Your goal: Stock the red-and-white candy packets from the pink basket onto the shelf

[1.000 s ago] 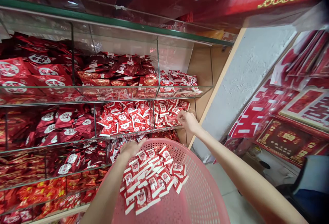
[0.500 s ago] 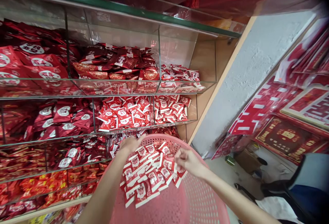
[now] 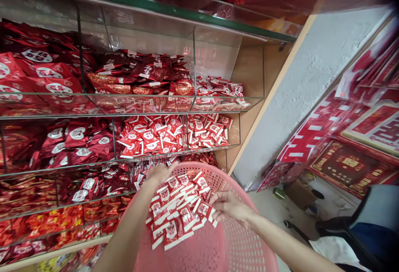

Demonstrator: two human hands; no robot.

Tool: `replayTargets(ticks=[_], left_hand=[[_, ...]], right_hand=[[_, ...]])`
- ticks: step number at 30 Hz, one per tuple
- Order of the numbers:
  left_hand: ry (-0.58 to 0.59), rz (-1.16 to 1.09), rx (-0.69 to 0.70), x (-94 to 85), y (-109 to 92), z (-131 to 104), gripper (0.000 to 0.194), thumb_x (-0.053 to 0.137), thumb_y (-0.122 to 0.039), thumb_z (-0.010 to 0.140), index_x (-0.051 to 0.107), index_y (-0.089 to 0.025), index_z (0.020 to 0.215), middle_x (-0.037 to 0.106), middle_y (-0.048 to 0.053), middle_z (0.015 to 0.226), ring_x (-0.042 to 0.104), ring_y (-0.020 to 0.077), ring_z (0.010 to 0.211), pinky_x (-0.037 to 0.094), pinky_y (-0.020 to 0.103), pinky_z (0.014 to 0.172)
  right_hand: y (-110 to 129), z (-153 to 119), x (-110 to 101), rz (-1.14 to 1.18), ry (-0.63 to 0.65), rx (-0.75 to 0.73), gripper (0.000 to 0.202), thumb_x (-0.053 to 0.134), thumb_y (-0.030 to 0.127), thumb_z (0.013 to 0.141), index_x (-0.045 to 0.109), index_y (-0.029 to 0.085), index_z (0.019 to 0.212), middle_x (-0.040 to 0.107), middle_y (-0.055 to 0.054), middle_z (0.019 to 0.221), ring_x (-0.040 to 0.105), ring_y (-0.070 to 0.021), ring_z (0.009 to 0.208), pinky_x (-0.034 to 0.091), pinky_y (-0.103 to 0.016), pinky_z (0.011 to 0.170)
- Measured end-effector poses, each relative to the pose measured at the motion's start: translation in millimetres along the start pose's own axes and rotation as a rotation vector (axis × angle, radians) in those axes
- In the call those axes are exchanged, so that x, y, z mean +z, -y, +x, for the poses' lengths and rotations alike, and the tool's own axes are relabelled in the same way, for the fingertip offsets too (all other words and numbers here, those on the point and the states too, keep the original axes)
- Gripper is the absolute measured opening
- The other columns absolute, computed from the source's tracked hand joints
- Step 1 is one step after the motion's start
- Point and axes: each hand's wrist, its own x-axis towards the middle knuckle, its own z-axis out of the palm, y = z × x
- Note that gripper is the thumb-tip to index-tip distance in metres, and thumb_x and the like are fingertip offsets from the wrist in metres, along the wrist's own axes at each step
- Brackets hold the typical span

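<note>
A pink perforated plastic basket (image 3: 249,226) stands below me, with a heap of small red-and-white candy packets (image 3: 171,230) on its far left side. My left hand (image 3: 159,175) is closed over the far left rim of the basket; its fingers are partly hidden. Inside the basket, my right hand (image 3: 229,206) is at the right edge of the heap. Its fingers are bent and slightly apart, touching the end of one candy packet (image 3: 205,209) that lies on the others.
Glass-divided shelves (image 3: 149,116) rise ahead, filled with red candy bags (image 3: 59,87) and smaller packets (image 3: 207,130). A grey wall (image 3: 299,76) borders them. On the right are red wedding decorations (image 3: 304,134) and an office chair (image 3: 358,222).
My right hand has moved slightly down, and its fingers have loosened from a pinch. The packet by it now lies lower on the heap. My left hand stays at the rim.
</note>
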Motion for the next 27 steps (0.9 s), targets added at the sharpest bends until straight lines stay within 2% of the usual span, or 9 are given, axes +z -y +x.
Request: replayTargets(ticks=[3, 7, 21, 24, 27], left_hand=[[0.01, 0.005, 0.01, -0.3, -0.1, 0.1, 0.084, 0.014, -0.076, 0.074, 0.064, -0.011, 0.09, 0.06, 0.021, 0.103, 0.054, 0.0378, 0.098, 0.04, 0.047, 0.086], [0.028, 0.014, -0.003, -2.1, -2.4, -1.6, 0.083, 0.015, -0.075, 0.074, 0.063, -0.011, 0.092, 0.059, 0.021, 0.105, 0.054, 0.0372, 0.099, 0.04, 0.047, 0.087], [0.022, 0.017, 0.008, -3.7, -3.7, -4.4, 0.083, 0.014, -0.074, 0.075, 0.063, -0.01, 0.093, 0.058, 0.021, 0.106, 0.053, 0.0373, 0.1, 0.04, 0.047, 0.087], [0.013, 0.011, -0.001, -2.7, -2.4, -3.3, 0.083, 0.016, -0.074, 0.074, 0.062, -0.01, 0.097, 0.058, 0.021, 0.106, 0.053, 0.037, 0.1, 0.039, 0.048, 0.088], [0.005, -0.002, 0.0, -2.2, -0.9, -2.9, 0.083, 0.015, -0.074, 0.075, 0.063, -0.01, 0.098, 0.058, 0.021, 0.107, 0.054, 0.0362, 0.1, 0.039, 0.046, 0.089]], right_hand=[[-0.9, 0.2, -1.5, 0.052, 0.004, 0.04, 0.022, 0.063, 0.023, 0.06, 0.053, 0.012, 0.076, 0.06, 0.0, 0.059, 0.062, -0.0117, 0.055, 0.05, -0.023, 0.055], [-3.9, 3.4, -2.9, 0.097, -0.06, 0.076, 0.018, 0.061, 0.018, 0.063, 0.052, 0.013, 0.077, 0.058, 0.001, 0.06, 0.063, -0.0115, 0.058, 0.051, -0.023, 0.059], [-7.8, 10.1, 6.2, 0.146, -0.055, 0.052, 0.022, 0.064, 0.014, 0.059, 0.051, 0.014, 0.077, 0.059, 0.001, 0.067, 0.065, -0.0139, 0.07, 0.051, -0.024, 0.072], [-9.9, 12.1, 5.2, 0.063, -0.051, 0.03, 0.022, 0.063, 0.019, 0.063, 0.048, 0.015, 0.079, 0.059, 0.001, 0.065, 0.066, -0.0136, 0.067, 0.052, -0.024, 0.066], [-7.6, 11.1, 1.2, -0.12, -0.047, -0.007, 0.019, 0.058, 0.026, 0.069, 0.045, 0.017, 0.079, 0.058, 0.002, 0.06, 0.063, -0.0128, 0.055, 0.05, -0.022, 0.052]])
